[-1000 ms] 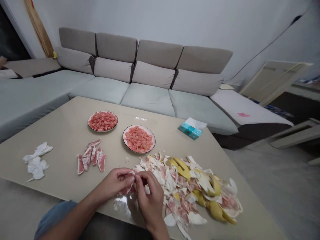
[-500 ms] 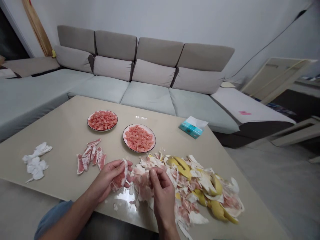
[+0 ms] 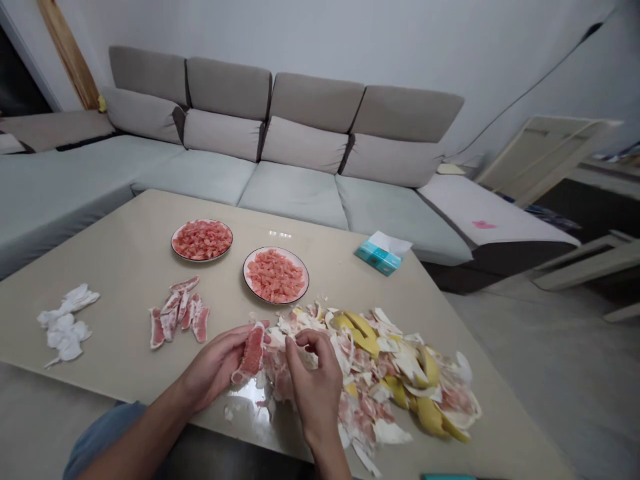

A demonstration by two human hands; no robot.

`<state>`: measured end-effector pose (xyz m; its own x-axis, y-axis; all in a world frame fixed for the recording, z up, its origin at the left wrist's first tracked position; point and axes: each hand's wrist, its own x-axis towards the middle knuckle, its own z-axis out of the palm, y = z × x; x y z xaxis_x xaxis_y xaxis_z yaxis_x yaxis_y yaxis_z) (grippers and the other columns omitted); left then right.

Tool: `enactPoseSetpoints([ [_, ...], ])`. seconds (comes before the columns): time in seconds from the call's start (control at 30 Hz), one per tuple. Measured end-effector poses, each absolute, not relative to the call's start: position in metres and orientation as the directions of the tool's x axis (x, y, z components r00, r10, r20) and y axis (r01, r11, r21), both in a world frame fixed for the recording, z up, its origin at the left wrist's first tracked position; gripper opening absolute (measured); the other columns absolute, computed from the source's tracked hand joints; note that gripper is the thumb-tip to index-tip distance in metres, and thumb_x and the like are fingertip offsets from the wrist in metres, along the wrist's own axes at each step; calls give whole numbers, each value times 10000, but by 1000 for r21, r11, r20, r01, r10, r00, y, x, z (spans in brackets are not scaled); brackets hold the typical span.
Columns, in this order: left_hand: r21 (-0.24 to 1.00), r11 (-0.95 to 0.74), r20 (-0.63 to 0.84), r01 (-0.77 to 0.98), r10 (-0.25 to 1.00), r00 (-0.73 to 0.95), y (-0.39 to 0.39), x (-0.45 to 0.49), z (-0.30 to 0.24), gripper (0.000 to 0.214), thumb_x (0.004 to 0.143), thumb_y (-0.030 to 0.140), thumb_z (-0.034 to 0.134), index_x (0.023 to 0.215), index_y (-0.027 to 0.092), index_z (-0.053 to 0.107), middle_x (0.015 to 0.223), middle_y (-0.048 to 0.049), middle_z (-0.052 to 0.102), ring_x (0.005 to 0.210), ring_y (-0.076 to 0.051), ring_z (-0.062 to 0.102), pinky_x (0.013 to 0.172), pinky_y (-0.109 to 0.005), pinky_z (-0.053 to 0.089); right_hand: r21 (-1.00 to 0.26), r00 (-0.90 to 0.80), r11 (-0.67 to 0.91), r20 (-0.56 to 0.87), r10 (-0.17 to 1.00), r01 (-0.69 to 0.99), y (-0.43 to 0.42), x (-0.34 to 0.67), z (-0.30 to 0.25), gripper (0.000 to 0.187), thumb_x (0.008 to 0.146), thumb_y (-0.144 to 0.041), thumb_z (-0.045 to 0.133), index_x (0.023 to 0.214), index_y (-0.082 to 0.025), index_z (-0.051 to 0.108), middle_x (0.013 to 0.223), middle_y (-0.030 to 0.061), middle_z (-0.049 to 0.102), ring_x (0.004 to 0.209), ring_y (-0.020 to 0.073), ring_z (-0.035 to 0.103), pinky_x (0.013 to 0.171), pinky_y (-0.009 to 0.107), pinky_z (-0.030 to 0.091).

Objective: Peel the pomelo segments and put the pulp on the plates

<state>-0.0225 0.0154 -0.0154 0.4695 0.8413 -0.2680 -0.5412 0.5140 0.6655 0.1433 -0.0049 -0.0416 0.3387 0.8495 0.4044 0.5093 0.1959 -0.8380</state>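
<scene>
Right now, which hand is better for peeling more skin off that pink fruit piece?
Probably the right hand: the left hand cradles the pomelo segment, and the right looks free beside it, over the peel pile.

My left hand (image 3: 213, 367) hides part of the pink fruit piece (image 3: 253, 355); the bottom edge cuts off a teal object (image 3: 447, 477).

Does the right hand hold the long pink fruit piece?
No, the long pink fruit piece sits in the left hand, and the right hand is over the white-and-yellow peel pile.
</scene>
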Motion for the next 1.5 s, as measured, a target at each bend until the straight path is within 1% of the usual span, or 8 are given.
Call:
enactPoseSetpoints([
  [0.07,686,495,-243,-533,847,473,15,-22,-15,293,852,239,588,1112,162,697,1179,-93,675,1163,-237,556,1047,-344,359,-843,324,206,400,857,496,-6,143,-43,53,852,-244,576,854,-196,599,865,39,619,821,196,564,760,332,445],
  [0.33,862,431,-258,-268,826,501,12,-24,-16,423,825,308,647,1231,194,618,1057,-97,703,1071,-257,597,972,-382,414,-848,122,352,429,895,397,-12,137,-37,205,882,-210,559,1064,-238,651,1014,73,637,932,205,595,799,349,497],
  [0.47,926,329,-211,-185,858,469,13,-26,-20,399,799,313,676,1179,196,638,1141,-96,670,1086,-253,583,931,-343,435,-804,24,424,476,879,417,-12,137,-35,211,874,-174,557,1022,-257,683,987,67,610,945,204,589,804,352,504],
  [0.6,960,274,-227,-53,877,424,17,-31,-21,439,771,341,699,1175,186,628,1030,-96,706,949,-250,637,829,-337,483,-711,-72,489,530,845,505,-11,140,-36,221,861,-141,547,990,-254,686,951,69,611,901,205,593,767,359,512],
  [0.8,963,261,-214,-62,887,409,21,-34,-22,392,767,339,700,1117,166,660,1112,-119,689,1067,-281,600,908,-368,462,-500,-238,583,592,770,641,-10,146,-39,296,835,-123,572,1095,-249,636,958,77,654,855,211,601,722,372,504],
  [0.97,948,302,-240,-98,885,399,20,-31,-17,367,775,346,688,1099,173,690,1105,-107,705,1093,-288,594,956,-388,439,-472,-243,588,605,758,657,-10,147,-39,277,845,-123,556,1083,-232,645,935,84,684,841,216,627,716,370,518],
  [1.13,930,348,-276,-116,873,402,18,-30,-17,406,760,324,701,1137,176,674,1106,-105,710,1099,-289,596,955,-393,443,-539,-168,544,593,787,644,-11,146,-40,233,844,-135,544,1016,-229,669,919,77,691,839,205,651,728,351,543],
  [1.5,979,199,-203,44,939,277,17,-22,-21,318,743,272,689,1040,167,731,1026,-102,722,990,-280,632,887,-367,482,-546,-175,492,531,829,678,-11,138,-43,151,847,-143,537,921,-204,654,848,68,683,774,197,641,677,309,516],
])
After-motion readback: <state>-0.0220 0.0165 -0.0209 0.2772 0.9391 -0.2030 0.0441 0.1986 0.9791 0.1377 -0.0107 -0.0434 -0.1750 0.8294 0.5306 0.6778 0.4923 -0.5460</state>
